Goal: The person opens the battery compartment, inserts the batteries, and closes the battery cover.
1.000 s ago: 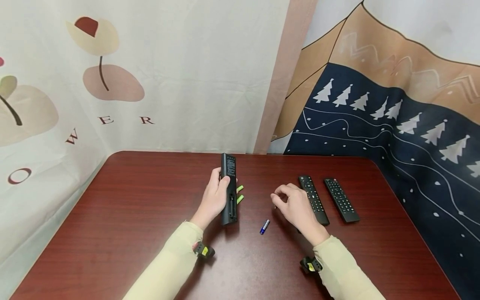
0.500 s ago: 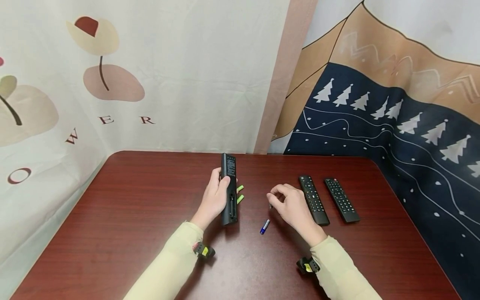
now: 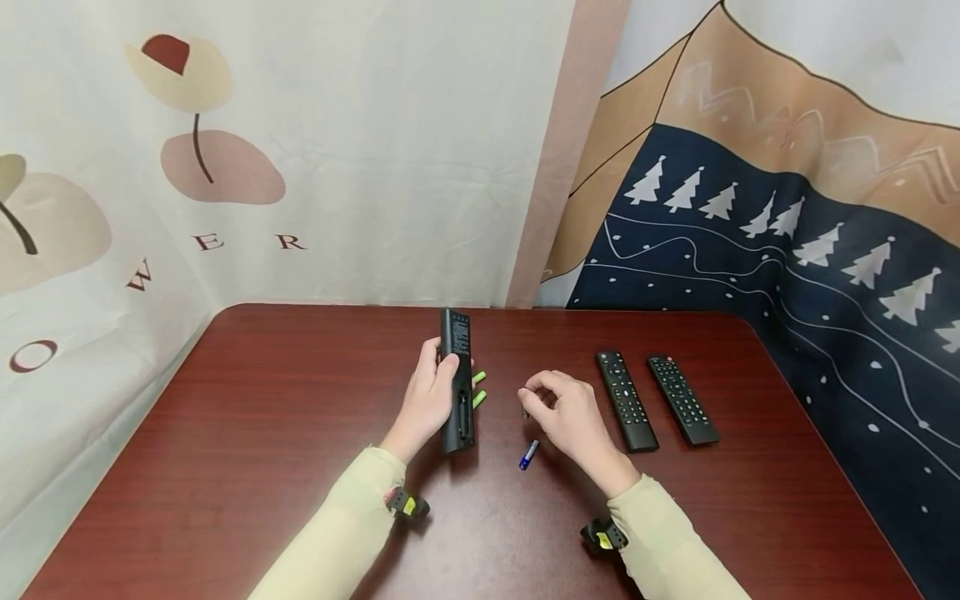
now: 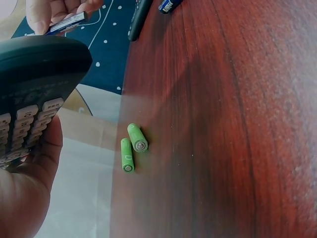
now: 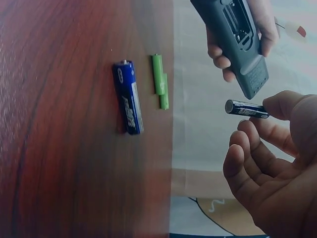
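My left hand (image 3: 425, 402) grips a black remote control (image 3: 457, 379) above the table, its back turned toward me. In the right wrist view the remote's battery compartment (image 5: 237, 22) is uncovered, and I see no battery in the part that shows. Thumb and forefinger of my right hand (image 3: 572, 418) pinch a dark battery (image 5: 246, 108), held off the table to the right of the remote. A blue and silver battery (image 3: 529, 455) lies on the table below that hand. Two green batteries (image 4: 137, 138) rest beyond the remote, partly hidden by it in the head view.
Two more black remotes, a nearer one (image 3: 627, 402) and a farther one (image 3: 683, 400), lie face up side by side at the right of the brown table (image 3: 285, 433). A printed curtain (image 3: 390, 167) hangs along the table's back edge.
My right hand has moved left toward the remote, carrying the pinched battery away from the remotes on the right. The left hand has stayed nearly still with its remote.
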A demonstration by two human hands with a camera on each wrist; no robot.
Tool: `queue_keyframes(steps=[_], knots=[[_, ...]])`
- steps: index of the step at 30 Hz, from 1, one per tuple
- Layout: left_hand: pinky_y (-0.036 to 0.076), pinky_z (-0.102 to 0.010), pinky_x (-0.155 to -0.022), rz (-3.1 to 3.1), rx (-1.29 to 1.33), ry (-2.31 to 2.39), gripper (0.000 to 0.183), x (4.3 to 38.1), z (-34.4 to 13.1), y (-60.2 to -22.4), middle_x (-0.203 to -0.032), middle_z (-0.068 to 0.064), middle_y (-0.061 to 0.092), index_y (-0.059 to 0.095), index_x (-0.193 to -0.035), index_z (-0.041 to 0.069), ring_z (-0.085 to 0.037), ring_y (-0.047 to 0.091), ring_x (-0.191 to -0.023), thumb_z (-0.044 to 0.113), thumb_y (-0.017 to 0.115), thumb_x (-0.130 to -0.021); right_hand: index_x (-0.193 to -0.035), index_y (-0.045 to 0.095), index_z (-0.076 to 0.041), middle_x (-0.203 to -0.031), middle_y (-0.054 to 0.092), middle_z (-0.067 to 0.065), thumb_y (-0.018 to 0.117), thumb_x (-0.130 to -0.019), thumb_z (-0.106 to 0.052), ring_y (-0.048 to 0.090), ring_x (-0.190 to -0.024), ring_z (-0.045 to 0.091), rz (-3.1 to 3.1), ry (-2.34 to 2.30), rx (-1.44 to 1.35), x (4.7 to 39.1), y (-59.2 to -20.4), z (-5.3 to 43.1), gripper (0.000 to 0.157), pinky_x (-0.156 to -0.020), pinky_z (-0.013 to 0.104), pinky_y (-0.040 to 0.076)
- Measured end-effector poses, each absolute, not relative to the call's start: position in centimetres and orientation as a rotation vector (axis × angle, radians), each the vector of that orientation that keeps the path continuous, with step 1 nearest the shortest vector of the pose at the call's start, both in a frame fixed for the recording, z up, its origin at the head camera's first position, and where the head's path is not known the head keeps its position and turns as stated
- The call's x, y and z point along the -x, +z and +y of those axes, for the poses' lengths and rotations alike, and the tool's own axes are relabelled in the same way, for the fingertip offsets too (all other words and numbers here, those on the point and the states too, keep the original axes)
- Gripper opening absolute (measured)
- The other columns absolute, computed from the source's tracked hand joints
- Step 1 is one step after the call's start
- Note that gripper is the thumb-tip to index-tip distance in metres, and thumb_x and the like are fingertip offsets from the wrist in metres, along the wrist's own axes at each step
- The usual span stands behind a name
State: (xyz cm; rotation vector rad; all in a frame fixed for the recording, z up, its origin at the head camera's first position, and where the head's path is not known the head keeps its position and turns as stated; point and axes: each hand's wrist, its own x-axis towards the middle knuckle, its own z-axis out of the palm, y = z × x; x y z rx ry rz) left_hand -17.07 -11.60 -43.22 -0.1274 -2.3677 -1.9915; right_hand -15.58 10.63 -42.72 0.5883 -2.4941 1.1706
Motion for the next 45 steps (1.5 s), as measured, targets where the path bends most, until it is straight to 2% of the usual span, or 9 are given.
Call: queue_keyframes(steps=[13,20,26,36,45], knots=[[0.061,-0.043,-0.085,-2.34,0.142,-2.032,0.038,16.9,-11.2,-43.2,-0.129,-0.027,0.063,0.036,-0.148,0.006,-0.041,0.071,-0.101,0.02,0.037,-0.112,-0.086,0.072,-0.014,-0.076,0.065,-0.007,0.075,-0.092,-0.007,0.061,-0.066,0.007,-2.499,1.275,-0.615,15.2,-42.9,9.4,0.009,-0.062,0.025,0.052],[0.061,-0.041,-0.082,-2.358,0.152,-1.989,0.037,16.9,-11.0,-43.5,-0.125,-0.025,0.065,0.036,-0.147,0.006,-0.033,0.072,-0.096,0.018,0.036,-0.112,-0.087,0.072,-0.013,-0.078,0.068,-0.005,0.074,-0.092,-0.007,0.063,-0.066,0.007,-2.479,1.338,-0.617,15.0,-42.7,9.0,0.008,-0.063,0.025,0.055],[0.061,-0.038,-0.079,-2.349,0.169,-1.989,0.035,17.0,-10.9,-43.7,-0.123,-0.028,0.065,0.037,-0.144,0.003,-0.033,0.071,-0.093,0.017,0.035,-0.112,-0.089,0.073,-0.013,-0.078,0.069,-0.005,0.072,-0.095,-0.009,0.064,-0.067,0.008,-2.481,1.394,-0.612,14.9,-42.4,8.5,0.006,-0.064,0.025,0.055],[0.06,-0.04,-0.083,-2.374,0.194,-1.964,0.036,17.1,-10.9,-43.7,-0.126,-0.028,0.065,0.035,-0.146,0.003,-0.029,0.071,-0.094,0.017,0.035,-0.112,-0.09,0.073,-0.013,-0.075,0.067,-0.007,0.07,-0.097,-0.011,0.062,-0.067,0.009,-2.497,1.467,-0.597,14.6,-42.3,7.4,0.008,-0.064,0.025,0.053],[0.059,-0.04,-0.085,-2.376,0.206,-1.947,0.035,16.9,-10.8,-43.7,-0.124,-0.03,0.066,0.037,-0.144,0.003,-0.034,0.071,-0.097,0.015,0.039,-0.111,-0.093,0.075,-0.011,-0.075,0.068,-0.006,0.07,-0.096,-0.011,0.06,-0.064,0.009,-2.456,1.531,-0.611,14.3,-42.5,6.2,0.006,-0.062,0.024,0.051]])
